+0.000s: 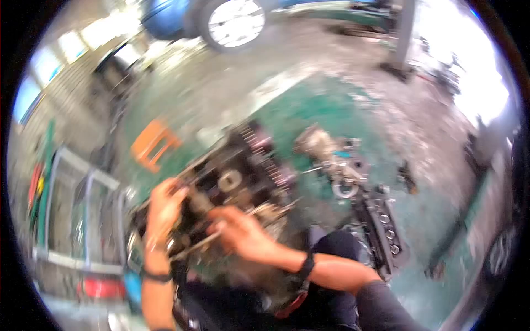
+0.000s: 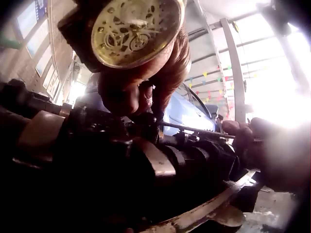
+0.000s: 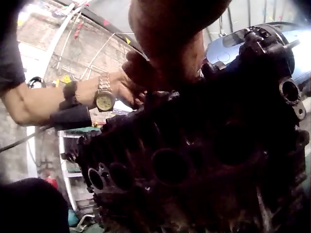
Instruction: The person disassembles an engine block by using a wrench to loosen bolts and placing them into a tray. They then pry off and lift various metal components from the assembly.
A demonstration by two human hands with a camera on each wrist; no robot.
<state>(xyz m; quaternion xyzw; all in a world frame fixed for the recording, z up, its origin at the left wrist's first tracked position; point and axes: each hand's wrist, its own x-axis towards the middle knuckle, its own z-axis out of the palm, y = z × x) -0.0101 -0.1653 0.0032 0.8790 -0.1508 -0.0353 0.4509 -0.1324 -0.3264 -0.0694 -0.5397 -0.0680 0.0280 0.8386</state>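
A dark, greasy engine block [image 1: 207,171] lies in front of the person. The left hand [image 1: 164,212], with a watch on its wrist, is at the block's near left part. Its bent fingers [image 2: 121,99] reach down to the block in the left wrist view; what lies under their tips is too dark to tell. A thin rod [image 2: 199,130] runs from there to the right hand [image 2: 257,145], whose curled fingers grip its other end. In the head view the right hand [image 1: 245,234] is low over the block. Round openings [image 3: 170,165] line the block's side in the right wrist view.
An orange stool [image 1: 154,144] stands beyond the block at the left, near a metal frame [image 1: 83,212]. Loose engine parts [image 1: 337,160] and a long part with round holes [image 1: 386,229] lie on the floor at the right. A blue car [image 1: 171,16] is at the back.
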